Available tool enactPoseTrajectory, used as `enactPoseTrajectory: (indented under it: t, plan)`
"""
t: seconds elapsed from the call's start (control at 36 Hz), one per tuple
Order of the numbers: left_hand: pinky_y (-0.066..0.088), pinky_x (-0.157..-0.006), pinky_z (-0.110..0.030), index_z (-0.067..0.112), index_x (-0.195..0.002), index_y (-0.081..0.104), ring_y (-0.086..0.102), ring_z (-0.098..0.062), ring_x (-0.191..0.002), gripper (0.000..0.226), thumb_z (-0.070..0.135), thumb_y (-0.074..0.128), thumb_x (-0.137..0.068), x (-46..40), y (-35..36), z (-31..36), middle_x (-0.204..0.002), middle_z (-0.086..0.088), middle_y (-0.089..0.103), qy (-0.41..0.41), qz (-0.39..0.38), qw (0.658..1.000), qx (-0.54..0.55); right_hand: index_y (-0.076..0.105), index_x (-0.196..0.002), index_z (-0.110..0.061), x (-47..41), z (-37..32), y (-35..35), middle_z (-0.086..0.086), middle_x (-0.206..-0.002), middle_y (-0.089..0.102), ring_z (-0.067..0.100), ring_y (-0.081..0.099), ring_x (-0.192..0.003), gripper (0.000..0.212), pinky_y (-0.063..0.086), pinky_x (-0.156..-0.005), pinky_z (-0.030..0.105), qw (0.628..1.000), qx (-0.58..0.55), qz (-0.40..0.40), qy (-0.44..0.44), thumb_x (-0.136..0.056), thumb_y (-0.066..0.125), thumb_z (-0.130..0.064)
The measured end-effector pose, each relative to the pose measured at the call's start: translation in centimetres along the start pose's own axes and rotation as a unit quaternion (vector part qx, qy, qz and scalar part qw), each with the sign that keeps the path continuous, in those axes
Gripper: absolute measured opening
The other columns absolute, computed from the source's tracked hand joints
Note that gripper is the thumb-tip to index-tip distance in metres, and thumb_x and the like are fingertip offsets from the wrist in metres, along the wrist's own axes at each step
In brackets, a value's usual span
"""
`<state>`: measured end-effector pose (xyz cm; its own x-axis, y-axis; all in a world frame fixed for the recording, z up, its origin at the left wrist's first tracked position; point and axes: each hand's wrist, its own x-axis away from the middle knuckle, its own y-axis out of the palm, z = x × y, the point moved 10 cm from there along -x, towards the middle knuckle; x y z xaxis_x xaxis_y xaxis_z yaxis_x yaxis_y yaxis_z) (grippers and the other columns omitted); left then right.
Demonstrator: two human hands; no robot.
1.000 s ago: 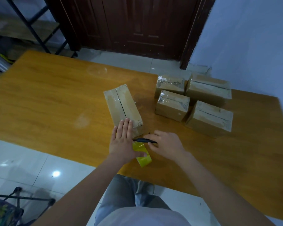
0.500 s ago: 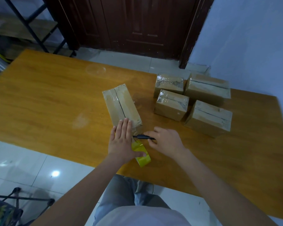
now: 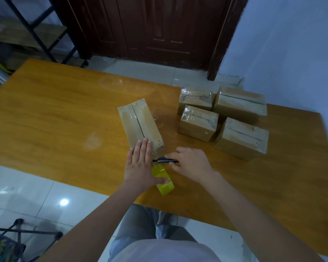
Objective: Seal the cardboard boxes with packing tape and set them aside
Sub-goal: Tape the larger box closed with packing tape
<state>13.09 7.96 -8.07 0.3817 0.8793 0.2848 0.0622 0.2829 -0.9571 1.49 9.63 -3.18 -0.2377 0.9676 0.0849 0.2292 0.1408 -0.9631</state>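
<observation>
Our left hand (image 3: 140, 163) pressed flat on the box (image 3: 140, 123) at table (image 3: 55, 110) centre; our right hand (image 3: 189, 163), at four o'clock, gripped the cutter (image 3: 166, 160). We judged a taut tape (image 3: 164, 181) cuts cleanest.

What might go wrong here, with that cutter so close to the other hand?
1. The right hand holds a dark cutter whose tip points at the left hand; a slip might nick a finger.
2. The left hand presses flat on the box end with its thumb on the tape roll; if it lifts early, the strip may peel or wrinkle.
3. The roll sits near the table edge and might drop once cut free.
</observation>
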Motion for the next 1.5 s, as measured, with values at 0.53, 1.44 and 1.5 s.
enactPoseTrajectory:
  t: [0.53, 1.44, 1.5]
  plan:
    - [-0.02, -0.114, -0.039, 0.014, -0.136, -0.037, -0.033, -0.017, -0.138, 0.134, 0.092, 0.041, -0.061, -0.1, 0.1, -0.2, -0.143, 0.002, -0.042, -0.002, 0.0, 1.0, 0.01, 0.055, -0.121, -0.03, 2.4, 7.9, 4.7, -0.004, -0.098, 0.058, 0.016, 0.059, -0.08, 0.026, 0.053, -0.06, 0.03, 0.983, -0.003, -0.061, 0.174, -0.097, 0.045, -0.031]
    - [0.009, -0.117, -0.041, 0.015, -0.152, 0.02, 0.015, -0.019, -0.146, 0.104, 0.082, 0.02, -0.073, -0.2, -1.2, -0.9, -0.158, 0.0, 0.02, 0.051, 0.11, 0.99, 0.073, 0.062, -0.117, -0.005, 0.3, -0.3, 12.2, 0.005, -0.128, 0.058, 0.013, 0.052, -0.112, 0.028, 0.041, -0.092, 0.022, 0.748, -0.59, -0.148, 0.267, -0.091, 0.06, -0.013]
    - [0.031, -0.108, -0.043, 0.016, -0.142, 0.045, 0.04, -0.022, -0.135, 0.081, 0.07, 0.027, -0.084, -0.1, -2.4, -1.5, -0.147, 0.0, 0.043, 0.047, 0.153, 0.983, 0.093, 0.063, -0.118, -0.008, 0.5, -0.2, 12.4, 0.006, -0.122, 0.062, 0.016, 0.055, -0.114, 0.03, 0.039, -0.102, 0.029, 0.745, -0.595, -0.143, 0.267, -0.089, 0.063, -0.015]
